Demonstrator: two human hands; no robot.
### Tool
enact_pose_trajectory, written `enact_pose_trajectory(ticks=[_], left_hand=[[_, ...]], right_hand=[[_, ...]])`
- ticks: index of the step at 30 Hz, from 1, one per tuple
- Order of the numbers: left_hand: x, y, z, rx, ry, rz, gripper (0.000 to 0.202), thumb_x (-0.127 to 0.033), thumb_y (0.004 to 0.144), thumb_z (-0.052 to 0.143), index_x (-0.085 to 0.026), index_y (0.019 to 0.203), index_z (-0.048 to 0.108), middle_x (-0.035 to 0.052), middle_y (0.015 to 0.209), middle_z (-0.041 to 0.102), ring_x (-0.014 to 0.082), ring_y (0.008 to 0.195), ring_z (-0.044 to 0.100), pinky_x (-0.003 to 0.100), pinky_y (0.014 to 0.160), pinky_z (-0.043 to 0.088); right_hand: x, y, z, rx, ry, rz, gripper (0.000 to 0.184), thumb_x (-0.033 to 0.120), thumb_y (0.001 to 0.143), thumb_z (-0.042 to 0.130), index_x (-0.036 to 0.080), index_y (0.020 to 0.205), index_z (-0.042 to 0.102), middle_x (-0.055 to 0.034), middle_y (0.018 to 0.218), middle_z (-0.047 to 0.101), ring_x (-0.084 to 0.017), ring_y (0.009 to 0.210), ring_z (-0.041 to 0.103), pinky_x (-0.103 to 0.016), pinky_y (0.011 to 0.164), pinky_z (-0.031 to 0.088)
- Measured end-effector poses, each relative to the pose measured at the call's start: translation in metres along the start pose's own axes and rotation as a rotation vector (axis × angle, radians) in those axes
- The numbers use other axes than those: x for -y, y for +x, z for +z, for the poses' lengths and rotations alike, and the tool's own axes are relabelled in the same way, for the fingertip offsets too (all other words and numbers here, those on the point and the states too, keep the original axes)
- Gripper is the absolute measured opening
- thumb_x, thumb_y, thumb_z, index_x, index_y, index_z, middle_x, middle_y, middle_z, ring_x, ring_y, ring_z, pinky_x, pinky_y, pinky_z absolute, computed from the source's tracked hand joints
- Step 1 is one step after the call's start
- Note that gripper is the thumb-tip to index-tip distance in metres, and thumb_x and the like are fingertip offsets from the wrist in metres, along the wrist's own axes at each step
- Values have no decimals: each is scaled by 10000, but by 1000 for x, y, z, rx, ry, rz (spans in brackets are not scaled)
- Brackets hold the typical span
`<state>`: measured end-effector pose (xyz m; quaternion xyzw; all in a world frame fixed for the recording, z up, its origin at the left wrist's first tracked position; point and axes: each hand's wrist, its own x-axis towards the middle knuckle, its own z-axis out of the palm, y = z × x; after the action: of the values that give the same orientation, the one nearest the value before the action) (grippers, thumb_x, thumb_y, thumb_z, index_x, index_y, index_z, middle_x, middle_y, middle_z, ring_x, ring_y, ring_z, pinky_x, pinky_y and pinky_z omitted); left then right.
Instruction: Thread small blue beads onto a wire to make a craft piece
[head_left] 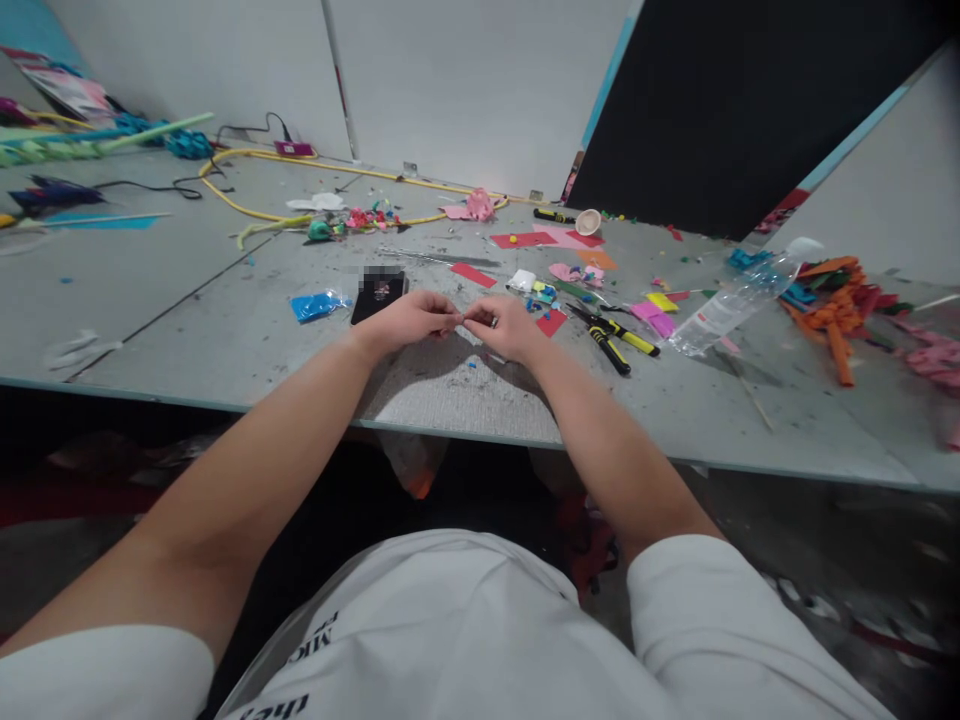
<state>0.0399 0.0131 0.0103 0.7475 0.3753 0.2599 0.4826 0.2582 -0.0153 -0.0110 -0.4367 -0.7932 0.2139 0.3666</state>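
Note:
Over the near part of the grey table (420,395), my left hand (420,318) and my right hand (504,325) meet at the fingertips. Both are closed in a pinch. Whatever lies between the fingers is too small or too hidden to name. A black phone-like slab (379,297) lies just behind my left hand, with a blue packet (319,305) to its left. Beneath the hands a tiny blue bit (472,365) rests on the tabletop. Pliers with yellow and black handles (611,340) lie to the right of my right hand.
A clear plastic bottle (739,300) lies tilted at the right, beside orange crumpled strips (832,305). Red paper pieces (474,275) and small colored scraps are scattered behind my hands. A yellow cable (255,212) loops across the back. The table's front edge (480,436) is close to my body.

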Motion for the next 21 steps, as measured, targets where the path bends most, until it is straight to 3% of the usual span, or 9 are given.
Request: enact_pose_trajectory(ticks=[6,10,14,21], left_hand=[[-8,-3,5,-10,-118,-71,241,-375,877,789,-182,747,726,38,733,667,139,655,575,291,684,460],[-10,-4,7,-50,3,-32,285,-379,895,771,-175,701,728,40,696,649,136,634,536,287,642,414],[-8,-2,8,-94,-2,-24,281,-363,898,772,-183,687,726,34,672,626,137,615,514,297,619,392],[-8,0,10,-63,-18,-103,188,-350,854,828,-181,778,795,62,749,717,157,660,606,304,666,475]], right_hand=[[-2,1,3,-25,-67,-56,145,285,961,653,193,874,724,-34,806,701,-178,743,579,-326,752,435],[-6,1,4,-41,-103,-121,149,279,986,637,193,902,726,-58,874,725,-196,818,613,-335,803,443],[-5,2,3,-61,-120,-91,115,255,980,645,207,945,743,-54,889,739,-202,826,619,-344,823,454],[-1,2,1,-22,-154,-64,151,222,965,671,207,818,700,-48,846,695,-213,842,593,-353,825,430]])
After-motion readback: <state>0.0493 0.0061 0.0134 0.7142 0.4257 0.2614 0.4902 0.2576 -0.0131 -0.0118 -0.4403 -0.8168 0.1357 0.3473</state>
